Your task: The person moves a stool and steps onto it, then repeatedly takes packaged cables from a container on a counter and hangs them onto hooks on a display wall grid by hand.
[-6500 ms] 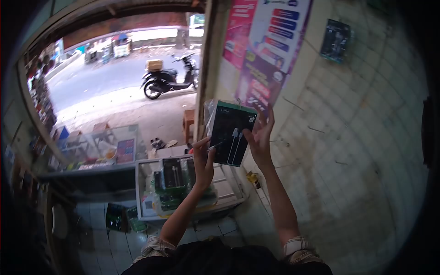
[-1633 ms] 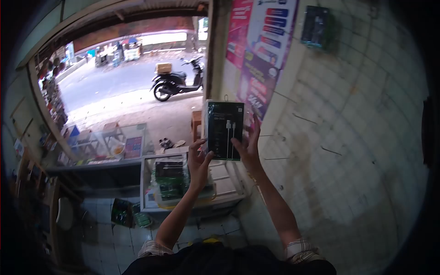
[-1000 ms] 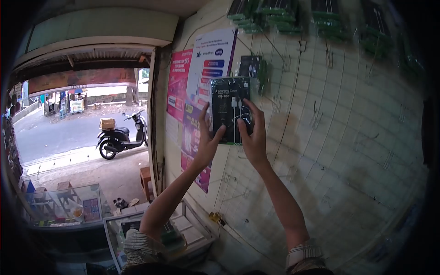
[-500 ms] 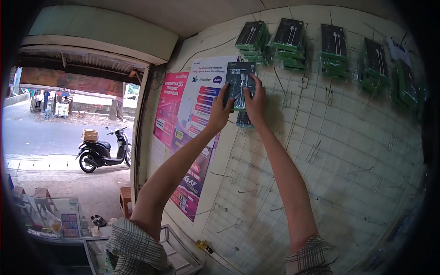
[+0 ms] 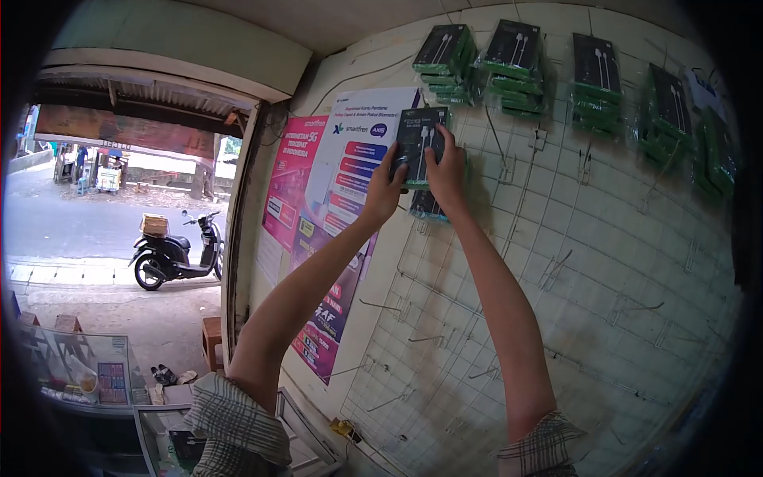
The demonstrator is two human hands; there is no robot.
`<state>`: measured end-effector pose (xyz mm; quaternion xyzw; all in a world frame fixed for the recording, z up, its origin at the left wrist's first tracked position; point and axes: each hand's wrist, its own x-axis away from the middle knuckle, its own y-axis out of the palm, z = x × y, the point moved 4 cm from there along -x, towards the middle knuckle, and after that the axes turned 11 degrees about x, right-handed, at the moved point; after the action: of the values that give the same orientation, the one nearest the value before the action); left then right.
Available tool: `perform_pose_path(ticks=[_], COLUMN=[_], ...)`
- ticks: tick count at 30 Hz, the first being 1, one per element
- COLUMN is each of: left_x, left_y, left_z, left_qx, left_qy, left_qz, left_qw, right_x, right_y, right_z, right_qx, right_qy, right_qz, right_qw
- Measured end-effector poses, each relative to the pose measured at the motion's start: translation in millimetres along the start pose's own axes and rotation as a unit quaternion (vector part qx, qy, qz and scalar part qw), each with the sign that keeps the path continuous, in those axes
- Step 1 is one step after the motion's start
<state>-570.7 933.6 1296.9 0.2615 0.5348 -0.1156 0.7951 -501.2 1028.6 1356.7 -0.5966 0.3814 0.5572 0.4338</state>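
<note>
A black boxed cable pack (image 5: 411,129) in clear plastic is held upright against the wire grid near the posters. My left hand (image 5: 385,189) grips its left edge, thumb on the front. My right hand (image 5: 447,172) holds the opposite edge, with its thumb also across the front. The printed picture of white cables is partly covered by my fingers. Just below and behind it, another cable pack (image 5: 427,208) shows. Whether the held pack is on a hook cannot be seen.
Green-edged cable packs (image 5: 514,60) hang in several stacks along the top. Wire hooks (image 5: 556,270) jut from the grid (image 5: 588,318). Posters (image 5: 350,159) cover the wall at left. A glass display case (image 5: 143,429) stands below; beyond the doorway is a parked scooter (image 5: 179,254).
The camera view has shifted a little, so the hanging stacks sit farther right and higher. Both hands keep hold of the pack, which looks slightly more tilted. A dark pack has come into view at lower left.
</note>
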Motion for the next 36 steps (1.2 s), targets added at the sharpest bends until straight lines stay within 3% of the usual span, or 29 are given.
perform_pose_path(ticks=[3,5,6,8,15,17,21,25,27,31,33,34,36], left_x=[2,1,-1,-2,14,15,29,66,91,153,182,196,225], left_y=[6,8,8,13,32,35,34,16,0,-52,-88,-111,-160], left_z=[-11,-30,-42,-55,-69,-80,-69,4,39,77,88,91,107], left_qx=[0.033,-0.086,-0.084,-0.202,-0.195,-0.316,-0.288,-0.230,-0.188,-0.223,-0.266,-0.294,-0.346], left_qy=[-0.051,-0.118,-0.120,-0.048,-0.002,0.035,0.005,0.077,0.082,0.063,0.052,0.045,-0.020], left_qz=[-0.032,-0.034,-0.035,-0.067,-0.073,-0.119,-0.101,-0.023,0.000,-0.024,-0.033,-0.042,-0.021], left_qw=[0.998,0.989,0.989,0.976,0.978,0.941,0.952,0.970,0.979,0.972,0.962,0.954,0.938], right_x=[2,2,0,3,19,24,31,41,58,121,161,183,223], right_y=[0,-3,-5,-8,-4,-3,-15,-65,-82,-73,-59,-49,-30], right_z=[11,19,24,32,71,77,76,23,-14,-80,-113,-121,-139], right_qx=[0.025,0.053,0.091,0.133,0.182,0.173,0.172,0.148,0.094,-0.036,-0.062,-0.089,-0.098], right_qy=[0.024,0.041,0.043,0.047,0.037,0.055,0.051,-0.051,-0.047,-0.008,-0.069,-0.053,-0.089], right_qz=[-0.030,-0.062,-0.102,-0.143,-0.169,-0.184,-0.153,0.023,0.048,-0.043,-0.076,-0.098,-0.131], right_qw=[0.999,0.996,0.990,0.980,0.968,0.966,0.972,0.987,0.993,0.998,0.993,0.990,0.983])
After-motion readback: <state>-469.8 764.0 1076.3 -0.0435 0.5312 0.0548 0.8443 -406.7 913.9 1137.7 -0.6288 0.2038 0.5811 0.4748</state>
